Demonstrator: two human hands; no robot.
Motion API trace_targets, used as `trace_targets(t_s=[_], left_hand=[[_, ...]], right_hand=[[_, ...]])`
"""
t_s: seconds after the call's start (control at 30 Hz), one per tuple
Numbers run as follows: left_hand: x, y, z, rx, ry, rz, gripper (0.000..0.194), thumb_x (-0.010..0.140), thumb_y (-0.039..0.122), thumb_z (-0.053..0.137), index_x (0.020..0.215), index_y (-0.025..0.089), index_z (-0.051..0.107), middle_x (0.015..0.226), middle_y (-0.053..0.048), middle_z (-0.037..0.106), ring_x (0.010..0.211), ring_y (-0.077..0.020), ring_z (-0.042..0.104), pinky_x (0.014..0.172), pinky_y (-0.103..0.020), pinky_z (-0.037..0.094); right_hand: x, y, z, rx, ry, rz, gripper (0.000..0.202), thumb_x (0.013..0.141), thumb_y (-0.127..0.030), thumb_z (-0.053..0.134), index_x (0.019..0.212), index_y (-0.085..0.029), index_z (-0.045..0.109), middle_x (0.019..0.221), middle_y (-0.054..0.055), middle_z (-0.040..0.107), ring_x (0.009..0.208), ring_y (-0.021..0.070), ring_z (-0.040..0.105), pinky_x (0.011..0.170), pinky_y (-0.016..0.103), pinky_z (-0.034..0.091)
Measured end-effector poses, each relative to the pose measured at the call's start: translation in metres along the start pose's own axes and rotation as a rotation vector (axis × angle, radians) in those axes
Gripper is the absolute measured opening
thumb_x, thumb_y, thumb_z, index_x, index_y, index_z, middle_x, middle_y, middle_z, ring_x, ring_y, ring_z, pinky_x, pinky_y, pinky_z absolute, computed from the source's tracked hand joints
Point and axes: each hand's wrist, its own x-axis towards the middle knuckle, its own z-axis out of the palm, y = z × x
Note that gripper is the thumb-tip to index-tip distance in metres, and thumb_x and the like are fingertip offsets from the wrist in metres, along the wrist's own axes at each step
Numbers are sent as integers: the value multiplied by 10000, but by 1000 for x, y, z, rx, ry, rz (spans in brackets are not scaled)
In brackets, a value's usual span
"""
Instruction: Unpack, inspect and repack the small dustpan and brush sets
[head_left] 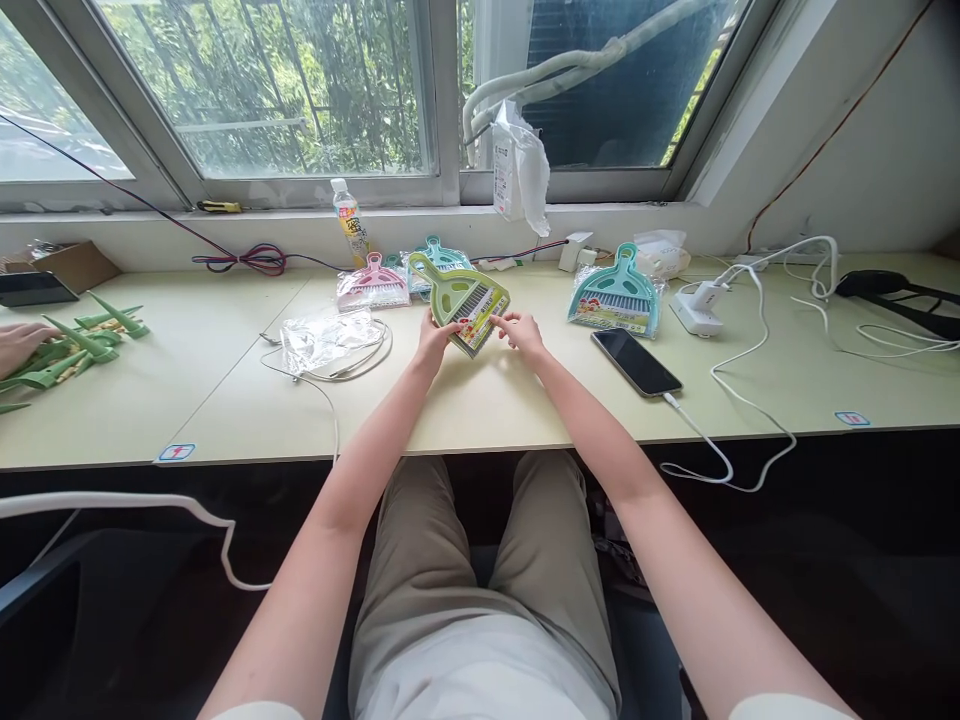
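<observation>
A green mini dustpan and brush set [459, 298] with a printed card is held tilted above the table, its handle toward the upper left. My left hand [435, 342] grips its lower left edge, thumb across the front. At its right edge, my right hand [520, 332] has its fingers bent and pinched against the card. Behind it lie a pink dustpan set [373, 282] in clear wrap and a blue-green dustpan set [435, 256], partly hidden. Another teal dustpan set [616, 295] in clear wrap lies to the right.
Crumpled clear plastic [330, 340] and a thin white cable lie left of my hands. A phone [636, 362] on a white cable and a charger block [699, 308] are at right. A bottle [350, 222] stands at the back. Another person's hand [26, 348] touches green pieces at far left.
</observation>
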Motion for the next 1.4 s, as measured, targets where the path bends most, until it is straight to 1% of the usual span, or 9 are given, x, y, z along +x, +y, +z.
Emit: trace_targets(t_s=[0.1,0.2,0.3,0.37,0.5,0.8,1.0,1.13,1.4], left_hand=[[4,-4,-3,35,-34,40,653,527,137,793,1142,211,585,1077,-51,717,1108,-270,687,972,-396,554],[5,-5,-5,26,-25,58,713,535,138,782,1214,211,574,1109,-64,714,1106,-272,686,979,-409,550],[5,-5,-6,13,-25,41,750,537,127,799,1248,213,577,1110,-63,715,1092,-268,693,971,-402,557],[4,-5,-6,6,-31,29,767,534,133,816,1259,216,581,1093,-56,715,1077,-262,699,960,-392,562],[3,-6,-6,-11,-37,12,775,533,143,817,1268,222,585,1044,-37,715,1026,-244,710,942,-380,571],[11,-12,-9,-7,-52,-6,643,591,181,797,1204,188,603,1120,-83,734,1133,-296,693,1061,-481,533],[9,-10,-8,26,-102,17,663,622,202,804,1249,189,587,1164,-105,736,1205,-317,672,1108,-528,498],[5,-6,-9,17,-128,-2,659,567,172,824,1192,186,614,1166,-92,734,1207,-317,669,1124,-526,492],[7,-5,-10,36,-94,-39,627,556,163,816,1152,188,623,1142,-84,716,1162,-292,677,1089,-483,514]], right_hand=[[1,0,-2,66,-84,31,379,921,-544,710,828,-179,667,781,48,768,491,92,579,526,214,468],[-1,0,-2,296,-210,69,351,973,-512,661,919,-166,686,892,82,795,564,117,670,517,207,492],[-4,0,0,545,-324,91,227,1017,-387,621,999,-173,691,957,76,803,722,137,744,636,211,567],[-5,1,1,616,-354,102,137,1020,-278,611,1002,-174,699,930,58,803,750,130,748,708,219,583],[-9,-1,1,630,-340,144,80,991,-181,631,980,-174,711,875,33,799,717,115,737,739,220,569],[-15,-7,2,641,-314,158,81,980,-169,637,946,-170,710,867,27,796,703,104,727,715,209,570],[-11,-3,3,652,-304,141,73,963,-161,648,947,-167,718,870,35,796,696,111,727,710,216,575],[-11,-2,3,655,-296,141,70,955,-155,652,950,-171,720,872,36,798,693,113,724,721,221,578],[-13,-3,3,643,-293,129,78,955,-153,652,939,-173,725,872,36,799,705,116,724,730,221,572]])
